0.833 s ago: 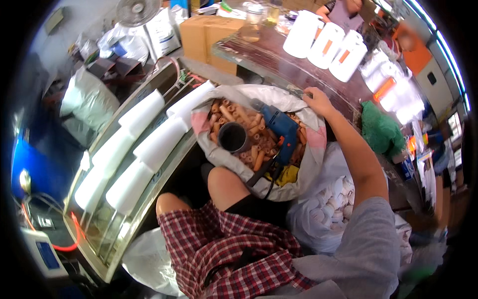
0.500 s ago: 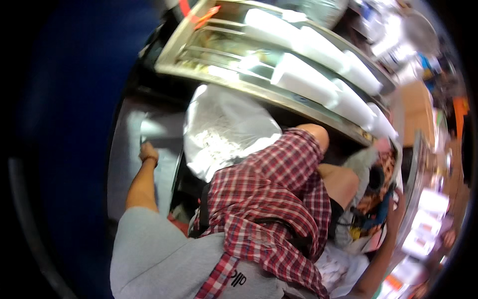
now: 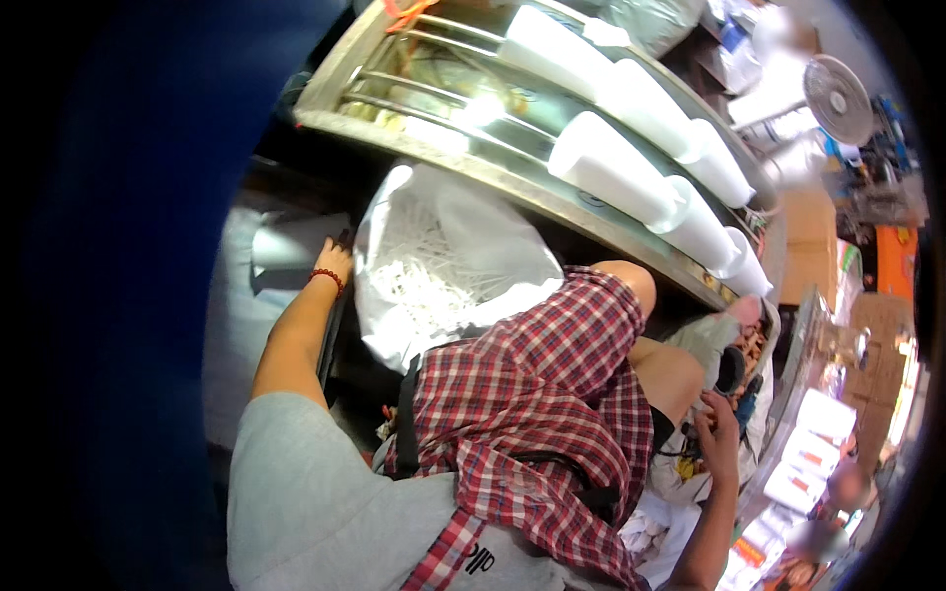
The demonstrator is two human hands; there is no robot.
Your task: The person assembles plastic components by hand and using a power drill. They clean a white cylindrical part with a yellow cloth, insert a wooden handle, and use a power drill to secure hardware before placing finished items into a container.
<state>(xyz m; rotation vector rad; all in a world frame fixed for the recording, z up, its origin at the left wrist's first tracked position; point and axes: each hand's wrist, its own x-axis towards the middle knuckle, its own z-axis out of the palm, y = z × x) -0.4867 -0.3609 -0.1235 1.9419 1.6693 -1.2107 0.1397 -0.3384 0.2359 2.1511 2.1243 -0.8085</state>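
My left hand (image 3: 335, 260), with a red bead bracelet at the wrist, is closed around a small dark thing (image 3: 344, 237) whose kind I cannot make out. It is at the left rim of a white plastic bag (image 3: 527, 241) filled with thin white strips (image 3: 424, 261). Beyond the wrist lies a grey-white sheet-like surface (image 3: 232, 325). My right hand (image 3: 718, 426) hovers beside my knee with loosely bent fingers apart and nothing visible in them. Below it stands an open pale sack (image 3: 754, 448) holding brown pieces (image 3: 755, 347) and a dark round thing (image 3: 730, 369).
Ahead, a long metal-framed rack (image 3: 434, 148) carries bars and several white rolls (image 3: 606, 163). A fan (image 3: 838, 94) and cardboard boxes (image 3: 810, 236) stand at the far right. Along the right runs a bench (image 3: 788, 394) with white packages (image 3: 826, 419).
My left hand has moved right and farther away, from over the grey-white surface to the bag's rim. My right hand has come out of the sack, back toward my knee.
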